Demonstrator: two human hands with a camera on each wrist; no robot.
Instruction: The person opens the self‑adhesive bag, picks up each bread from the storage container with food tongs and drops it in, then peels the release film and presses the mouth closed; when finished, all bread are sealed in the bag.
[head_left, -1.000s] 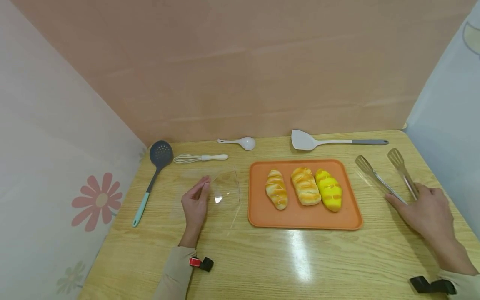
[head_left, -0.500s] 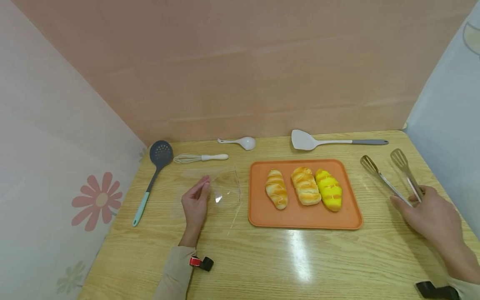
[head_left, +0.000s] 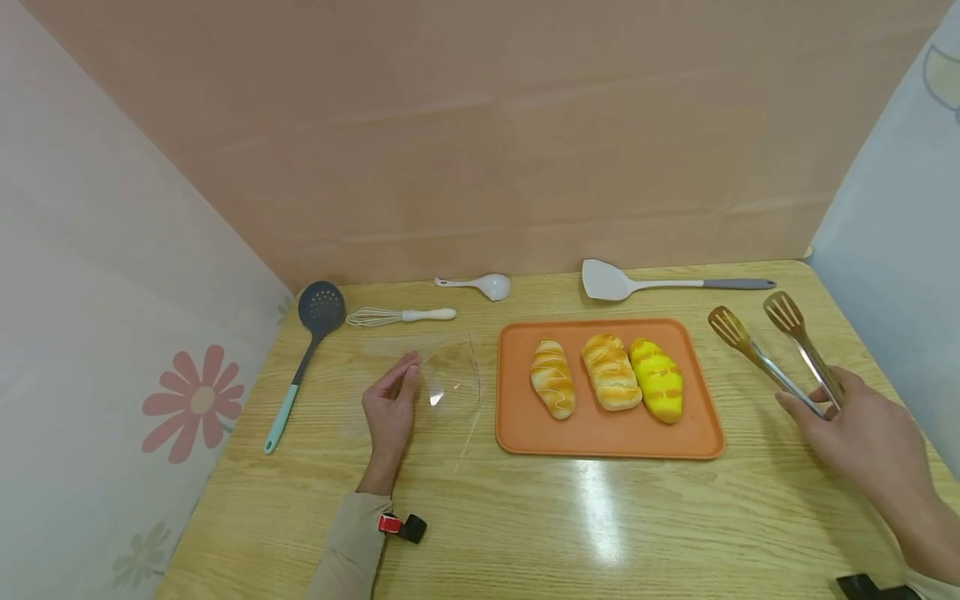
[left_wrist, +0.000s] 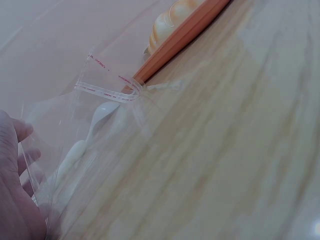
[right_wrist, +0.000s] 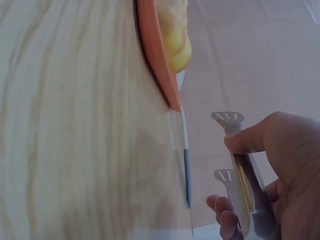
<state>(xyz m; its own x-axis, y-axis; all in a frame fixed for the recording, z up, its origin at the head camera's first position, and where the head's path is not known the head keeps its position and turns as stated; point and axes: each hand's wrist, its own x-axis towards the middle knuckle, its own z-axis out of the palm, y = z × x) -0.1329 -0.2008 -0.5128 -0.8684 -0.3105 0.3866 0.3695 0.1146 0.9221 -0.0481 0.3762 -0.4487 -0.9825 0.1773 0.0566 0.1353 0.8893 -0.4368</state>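
Observation:
My left hand [head_left: 392, 408] pinches the edge of a clear plastic bag [head_left: 453, 379] left of the tray, holding its mouth open; red print runs along the bag's strip in the left wrist view. At the right, my right hand [head_left: 862, 429] grips metal tongs [head_left: 813, 354] with slotted ends, raised above the table and spread apart. Between the hands an orange tray [head_left: 607, 442] bears three bread pieces: a striped roll [head_left: 552, 379] at left, a golden loaf [head_left: 612, 372] in the middle, a yellow-topped bread [head_left: 657, 381] at right.
Behind the tray lie a white spatula [head_left: 609, 281] with grey handle and a white ladle [head_left: 495, 287]. A whisk [head_left: 401, 316] lies behind the bag. At far left rests a dark skimmer [head_left: 321, 310] with mint handle. Walls stand behind and at both sides.
My right hand has lifted the tongs off the table and shifted slightly right and nearer me, then tilted the tong ends back left. The left hand and bag stay in place.

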